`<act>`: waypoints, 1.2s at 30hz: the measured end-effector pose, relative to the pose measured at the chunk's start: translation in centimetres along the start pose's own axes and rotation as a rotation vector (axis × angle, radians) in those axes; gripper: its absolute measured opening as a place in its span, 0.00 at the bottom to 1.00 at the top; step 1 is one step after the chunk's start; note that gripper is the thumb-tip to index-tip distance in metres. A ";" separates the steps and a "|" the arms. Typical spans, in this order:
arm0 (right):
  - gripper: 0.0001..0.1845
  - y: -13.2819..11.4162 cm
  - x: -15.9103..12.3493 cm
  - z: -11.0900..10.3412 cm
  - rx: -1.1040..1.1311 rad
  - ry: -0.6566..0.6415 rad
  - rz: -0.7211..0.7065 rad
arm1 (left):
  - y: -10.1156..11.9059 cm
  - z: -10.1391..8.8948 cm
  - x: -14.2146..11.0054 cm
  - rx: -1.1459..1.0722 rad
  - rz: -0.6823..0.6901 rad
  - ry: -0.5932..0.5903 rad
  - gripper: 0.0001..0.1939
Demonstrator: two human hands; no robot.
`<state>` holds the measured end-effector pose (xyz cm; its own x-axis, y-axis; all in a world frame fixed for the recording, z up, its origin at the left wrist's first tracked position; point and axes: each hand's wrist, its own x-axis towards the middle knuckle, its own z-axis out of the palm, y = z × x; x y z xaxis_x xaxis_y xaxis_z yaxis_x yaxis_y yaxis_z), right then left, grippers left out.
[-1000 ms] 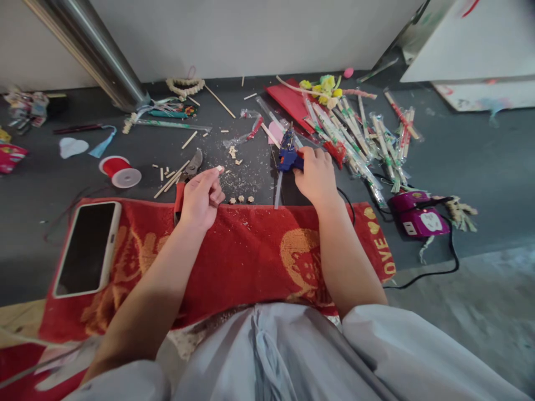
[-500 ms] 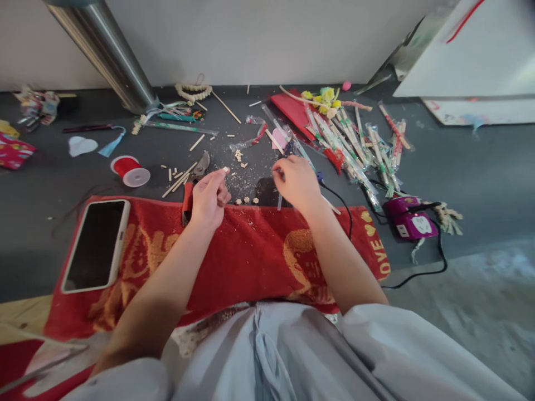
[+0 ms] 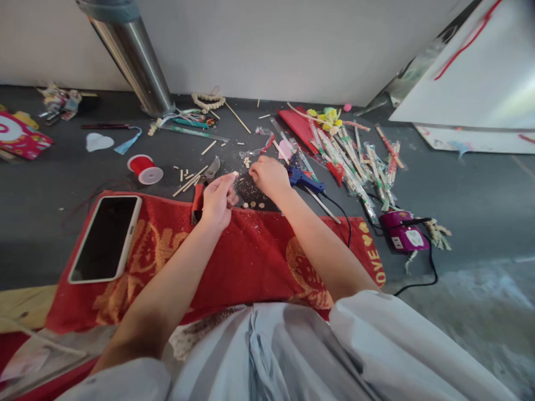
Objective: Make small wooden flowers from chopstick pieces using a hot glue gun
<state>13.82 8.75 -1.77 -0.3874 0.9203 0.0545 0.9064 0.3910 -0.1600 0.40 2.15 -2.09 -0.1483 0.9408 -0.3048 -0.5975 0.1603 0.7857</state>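
My left hand [image 3: 218, 200] is pinched on a small pale wooden piece [image 3: 236, 174], held up above the dark tabletop. Just right of it, my right hand [image 3: 270, 177] has thumb and fingers pressed together; whatever is between the fingertips is too small or hidden to make out. A blue hot glue gun [image 3: 305, 179] lies right of my right hand. Below the hands, several small flower-shaped wooden pieces [image 3: 253, 205] sit by the towel's edge. Pliers-like cutters [image 3: 212, 168] with red handles lie partly behind my left hand, beside thin wooden sticks [image 3: 191, 181].
A red towel [image 3: 251, 262] covers the front edge, with a phone [image 3: 105, 239] on its left. A red ribbon spool [image 3: 145, 169] and a steel tumbler [image 3: 144, 61] stand left. Wrapped chopsticks [image 3: 346, 150] and a purple power socket [image 3: 404, 231] with black cables lie right.
My right hand has moved left, closer to my left hand, uncovering the glue gun. My left hand keeps its pinch on the small piece. The view has shifted slightly.
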 end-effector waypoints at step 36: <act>0.06 1.2 -5.3 1.1 1.203 0.333 -0.007 | -0.2 0.1 -0.3 0.143 0.006 -0.092 0.03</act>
<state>16.75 4.35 -3.35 -0.1707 0.9455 0.2774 0.1079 0.2978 -0.9485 0.61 1.90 -2.11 -0.0746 0.9641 -0.2547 -0.4778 0.1897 0.8577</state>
